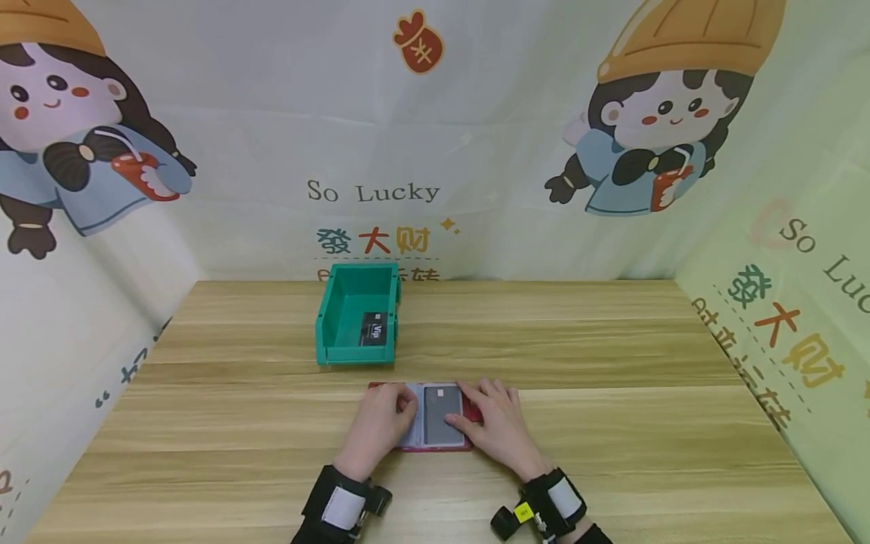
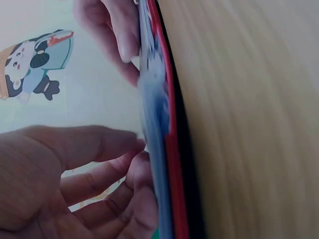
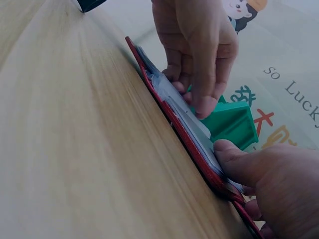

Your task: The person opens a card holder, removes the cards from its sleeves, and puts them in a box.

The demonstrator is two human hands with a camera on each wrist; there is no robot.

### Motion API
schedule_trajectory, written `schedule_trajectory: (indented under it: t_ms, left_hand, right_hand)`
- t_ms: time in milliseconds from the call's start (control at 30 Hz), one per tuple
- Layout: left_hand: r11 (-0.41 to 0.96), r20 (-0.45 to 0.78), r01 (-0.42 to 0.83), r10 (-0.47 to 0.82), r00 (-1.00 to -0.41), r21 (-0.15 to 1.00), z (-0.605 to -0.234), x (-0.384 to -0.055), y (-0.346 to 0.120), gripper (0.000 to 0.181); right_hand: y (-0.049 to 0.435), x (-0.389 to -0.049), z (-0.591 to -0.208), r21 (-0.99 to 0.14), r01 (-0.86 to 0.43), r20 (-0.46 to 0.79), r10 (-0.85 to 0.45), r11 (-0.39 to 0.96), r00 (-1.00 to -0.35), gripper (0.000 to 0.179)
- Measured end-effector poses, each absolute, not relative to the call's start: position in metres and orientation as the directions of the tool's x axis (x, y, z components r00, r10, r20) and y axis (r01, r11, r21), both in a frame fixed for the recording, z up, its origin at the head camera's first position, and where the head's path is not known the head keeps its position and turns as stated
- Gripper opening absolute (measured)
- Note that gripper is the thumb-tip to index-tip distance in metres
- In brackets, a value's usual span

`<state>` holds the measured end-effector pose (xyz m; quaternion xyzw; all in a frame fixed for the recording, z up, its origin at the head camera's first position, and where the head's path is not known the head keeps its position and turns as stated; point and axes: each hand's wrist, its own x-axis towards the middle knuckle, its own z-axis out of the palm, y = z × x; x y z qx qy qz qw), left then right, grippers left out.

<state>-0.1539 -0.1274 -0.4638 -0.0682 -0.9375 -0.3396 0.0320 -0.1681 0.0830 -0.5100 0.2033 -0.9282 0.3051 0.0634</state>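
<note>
A red card holder (image 1: 435,450) lies spread on the wooden table, its clear plastic sleeves facing up. Inside the right-hand sleeve shows a grey card (image 1: 442,414) with a small pale square near its top. My left hand (image 1: 381,423) is over the left page, fingers curled, thumb and fingertips together at a plastic sleeve (image 3: 192,119). What lies between those tips is largely hidden. On the other side, my right hand (image 1: 499,423) presses the right page; its thumb rests on the grey card's sleeve and its extended fingers lie along the right red edge.
Behind the card holder stands a green open bin (image 1: 356,355) with a black card (image 1: 374,329) marked "Vip" inside. A printed cloth (image 1: 503,151) hangs behind and beside the table (image 1: 578,332).
</note>
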Motion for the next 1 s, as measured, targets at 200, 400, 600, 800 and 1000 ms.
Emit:
schedule_trajectory:
  t_ms: [200, 400, 600, 800, 1000]
  left_hand:
    - [0.755, 0.077, 0.117, 0.088, -0.993, 0.645, -0.4646, -0.1558, -0.1247, 0.009]
    - [0.743, 0.019, 0.062, 0.066, -0.998, 0.666, -0.4647, -0.1582, -0.1217, 0.015]
    - [0.720, -0.033, 0.007, 0.041, -0.999, 0.694, -0.4638, -0.1573, -0.1190, 0.022]
    - [0.711, -0.052, -0.002, 0.049, -0.997, 0.703, -0.4626, -0.1560, -0.1187, 0.024]
    - [0.721, -0.040, 0.012, 0.055, -0.998, 0.693, -0.4653, -0.1562, -0.1196, 0.023]
  right_hand:
    - [0.0822, -0.1682, -0.5095, -0.539, -0.409, 0.227, -0.340, 0.736, -0.913, 0.059]
    - [0.0818, -0.1683, -0.5100, -0.532, -0.409, 0.230, -0.338, 0.742, -0.913, 0.062]
    - [0.0810, -0.1681, -0.5110, -0.515, -0.404, 0.226, -0.335, 0.756, -0.915, 0.064]
    - [0.0802, -0.1685, -0.5115, -0.515, -0.397, 0.222, -0.329, 0.760, -0.918, 0.064]
    - [0.0800, -0.1684, -0.5110, -0.509, -0.405, 0.233, -0.332, 0.760, -0.914, 0.063]
